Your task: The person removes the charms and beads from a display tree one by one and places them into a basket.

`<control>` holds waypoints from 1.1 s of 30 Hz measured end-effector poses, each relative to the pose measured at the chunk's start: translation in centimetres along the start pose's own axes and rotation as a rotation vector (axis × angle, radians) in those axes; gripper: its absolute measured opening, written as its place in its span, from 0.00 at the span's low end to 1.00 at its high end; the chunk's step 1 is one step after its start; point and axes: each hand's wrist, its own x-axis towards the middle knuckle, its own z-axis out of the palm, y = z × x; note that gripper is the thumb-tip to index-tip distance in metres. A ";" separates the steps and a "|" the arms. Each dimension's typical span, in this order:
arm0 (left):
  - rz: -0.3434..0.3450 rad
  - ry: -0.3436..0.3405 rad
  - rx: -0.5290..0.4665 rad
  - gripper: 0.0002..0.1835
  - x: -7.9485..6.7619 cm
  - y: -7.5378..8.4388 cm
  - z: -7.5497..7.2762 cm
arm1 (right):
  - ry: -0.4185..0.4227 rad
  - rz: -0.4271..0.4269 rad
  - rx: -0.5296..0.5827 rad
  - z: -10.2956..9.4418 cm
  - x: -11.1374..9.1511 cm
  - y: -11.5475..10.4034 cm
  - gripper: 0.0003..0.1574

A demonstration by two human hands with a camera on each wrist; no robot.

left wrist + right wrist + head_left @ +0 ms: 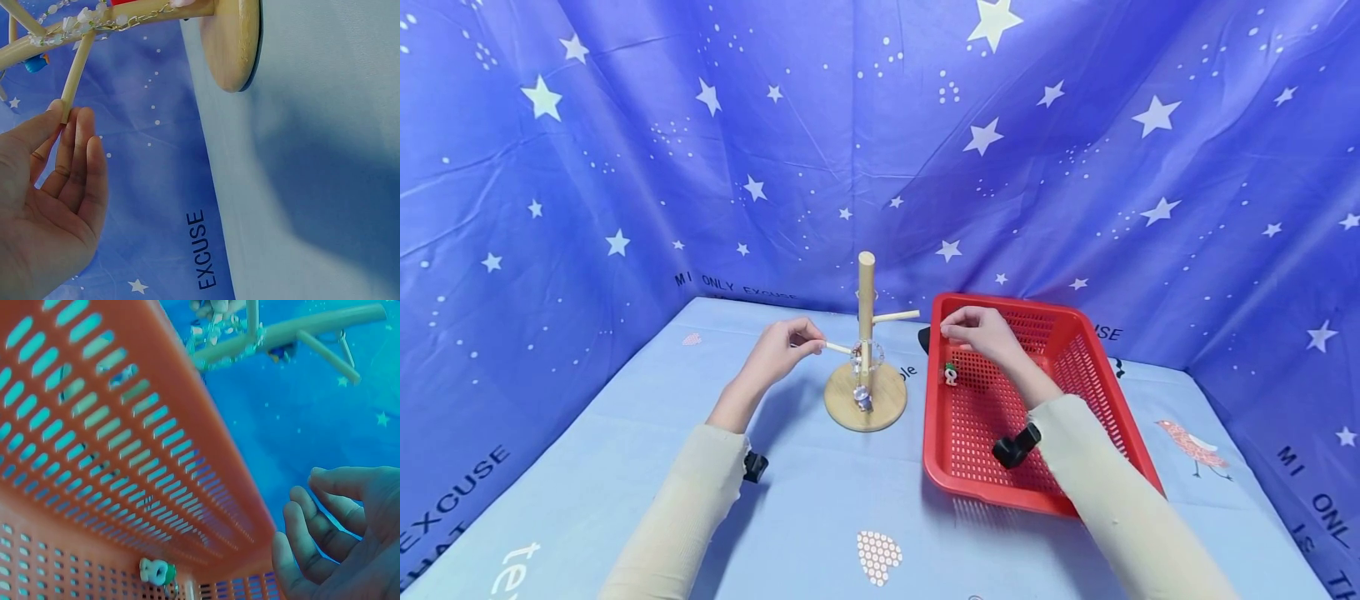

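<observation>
As our left hand (pixel 778 350) pinches a peg (pixel 838 347) by its tip in the head view, a hard tug could topple the stand (pixel 867 292). From the left wrist, beads (pixel 84 24) lie against it, where a jolt could shift them; at the right, our right hand (pixel 365 553), loosely curled and empty, could, dropping, bump the basket (pixel 194 412) holding a figurine (pixel 156 572).

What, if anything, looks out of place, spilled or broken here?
Nothing stands out. The stand is upright, the basket sits beside it with a small figure inside, and I see no spill or breakage.
</observation>
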 end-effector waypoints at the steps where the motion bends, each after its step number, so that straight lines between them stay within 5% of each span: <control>1: 0.001 0.000 -0.001 0.04 0.0 0.0 0.0 | -0.006 -0.007 0.001 0.1 0.0 -0.1 0.17; 33: -0.011 -0.001 -0.003 0.03 0.0 -0.2 0.1 | -0.124 -0.115 0.049 4.4 -1.2 -2.9 0.16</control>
